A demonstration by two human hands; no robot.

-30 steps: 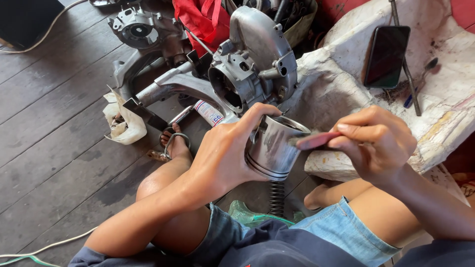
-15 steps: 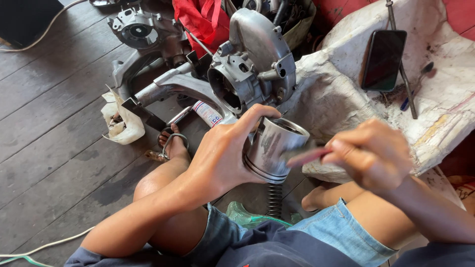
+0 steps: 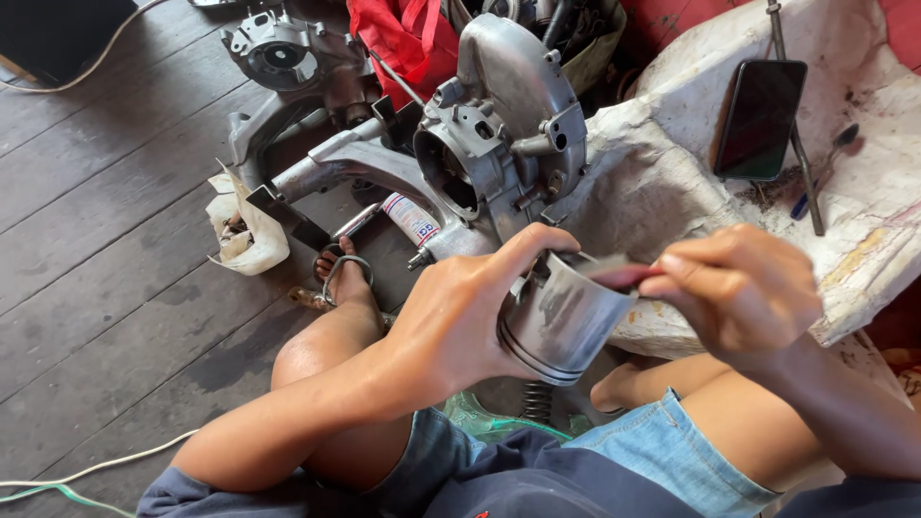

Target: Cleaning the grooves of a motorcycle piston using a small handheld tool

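My left hand (image 3: 460, 307) grips a shiny metal piston (image 3: 561, 321) over my lap, its open skirt tilted up and to the right. My right hand (image 3: 743, 288) pinches a thin tool with a reddish handle (image 3: 619, 276), and its tip reaches into the piston's open end. Both hands sit close together, just in front of a silver engine casing (image 3: 504, 125) that lies on the wooden floor.
A dark phone (image 3: 760, 120) and a long metal rod (image 3: 796, 134) lie on a dirty white cloth (image 3: 672, 182) at the right. Another engine part (image 3: 278, 48), a red bag (image 3: 403, 34), a small tube (image 3: 413, 219) and a crumpled paper wrap (image 3: 245, 240) lie on the plank floor.
My right hand has shifted the tool's tip further into the piston's mouth. My left hand has kept its hold, tilting the piston slightly.
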